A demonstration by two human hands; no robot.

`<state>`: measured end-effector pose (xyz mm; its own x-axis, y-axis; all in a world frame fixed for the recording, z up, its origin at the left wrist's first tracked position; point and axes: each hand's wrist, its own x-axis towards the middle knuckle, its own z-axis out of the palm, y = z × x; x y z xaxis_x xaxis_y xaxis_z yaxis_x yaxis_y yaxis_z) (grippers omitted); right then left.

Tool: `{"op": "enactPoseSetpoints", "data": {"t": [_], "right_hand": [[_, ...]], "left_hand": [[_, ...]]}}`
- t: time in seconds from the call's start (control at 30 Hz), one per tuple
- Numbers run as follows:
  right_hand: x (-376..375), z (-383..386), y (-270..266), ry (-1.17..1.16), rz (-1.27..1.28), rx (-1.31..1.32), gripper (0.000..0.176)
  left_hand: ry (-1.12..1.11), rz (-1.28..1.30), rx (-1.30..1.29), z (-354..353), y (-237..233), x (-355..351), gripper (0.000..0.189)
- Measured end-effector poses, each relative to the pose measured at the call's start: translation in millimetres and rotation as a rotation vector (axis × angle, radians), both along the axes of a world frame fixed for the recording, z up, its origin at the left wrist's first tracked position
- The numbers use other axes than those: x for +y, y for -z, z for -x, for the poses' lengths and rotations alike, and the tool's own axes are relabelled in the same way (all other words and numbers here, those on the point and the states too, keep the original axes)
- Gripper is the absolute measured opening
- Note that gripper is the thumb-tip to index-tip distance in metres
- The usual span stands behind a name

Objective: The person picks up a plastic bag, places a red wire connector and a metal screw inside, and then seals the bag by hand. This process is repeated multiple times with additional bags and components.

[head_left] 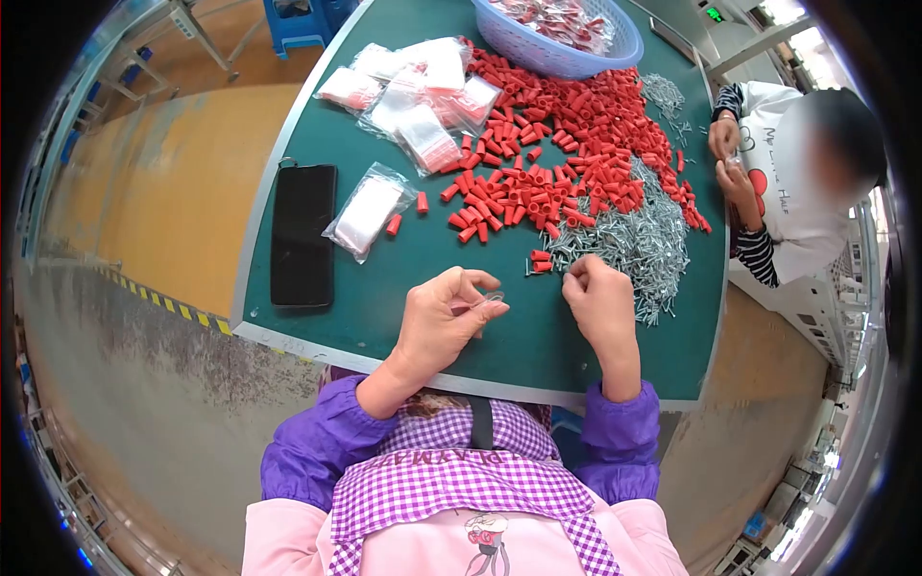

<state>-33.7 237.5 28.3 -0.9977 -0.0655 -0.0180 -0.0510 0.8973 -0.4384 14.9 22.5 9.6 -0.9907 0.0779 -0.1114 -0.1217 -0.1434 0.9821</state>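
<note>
My left hand (434, 319) is closed in a pinch around a small clear plastic bag (495, 297); only the bag's edge shows past the fingertips. My right hand (603, 300) has its fingertips pressed together at the near edge of a heap of silver screws (639, 250); whatever they hold is hidden. Just left of those fingertips lie a few red plastic caps (543, 267) and a loose screw (527, 265). Beyond both hands spreads a large pile of red caps (576, 134).
A blue basket (552, 60) of filled bags stands at the far edge. Packs of clear bags (423, 91) lie left of the caps, one pack (370, 211) nearer me. A black phone (303, 235) rests at the left. Across the right edge, a co-worker (778, 163) handles something small.
</note>
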Motion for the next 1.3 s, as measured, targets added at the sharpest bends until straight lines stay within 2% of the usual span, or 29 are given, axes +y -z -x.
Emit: {"op": "enactPoseSetpoints", "data": {"t": [0.07,0.13,0.23,0.33,0.47,0.63,0.73,0.8,0.83,0.93,1.03,1.13,1.3], "right_hand": [[-3.8,-3.9,-5.5,0.112,0.169,-0.041,0.011],[-4.2,-9.5,-2.5,0.147,0.473,-0.069,0.013],[-15.2,-19.9,-16.6,0.182,0.872,-0.186,0.01],[-29.5,-29.2,-19.1,0.07,1.033,-0.15,0.01],[-44.0,-35.6,-17.9,-0.072,1.128,-0.192,0.011],[-56.0,-36.7,-9.8,-0.088,1.068,-0.266,0.011],[-49.4,-38.8,-11.9,-0.11,0.933,-0.187,0.009],[-40.7,-34.2,-5.1,0.084,0.935,-0.017,0.009],[-33.9,-27.4,-5.8,0.106,0.836,0.062,0.01],[-22.2,-12.8,-15.9,-0.118,0.342,0.203,0.019],[-20.0,-1.7,-7.4,-0.448,0.062,0.387,0.024],[-17.4,9.1,-7.4,-0.589,-0.128,0.307,0.026],[-24.0,21.7,-10.6,-0.625,-0.23,0.239,0.011]], "left_hand": [[0.024,-0.054,-0.101,0.0,-3.5,-3.7,0.016],[0.062,-0.093,-0.153,-0.4,-1.0,-4.4,0.018],[-0.017,0.044,0.025,1.2,-0.4,1.9,0.02],[0.074,0.036,-0.039,1.8,-1.9,0.3,0.025],[0.048,0.081,0.041,1.0,5.0,3.3,0.027],[-0.019,0.076,0.111,1.2,9.2,7.7,0.026],[0.038,0.231,0.113,1.9,0.6,0.0,0.025],[0.011,0.279,0.151,1.9,-6.2,-1.1,0.025],[-0.001,0.3,0.172,2.0,-7.6,-0.8,0.025],[0.002,0.304,0.165,2.3,-7.8,-0.4,0.027],[0.025,0.287,0.129,3.6,-10.6,0.8,0.026],[0.007,0.258,0.133,3.2,-6.6,1.3,0.026],[-0.004,0.265,0.12,3.4,-7.9,-5.4,0.025]]}}
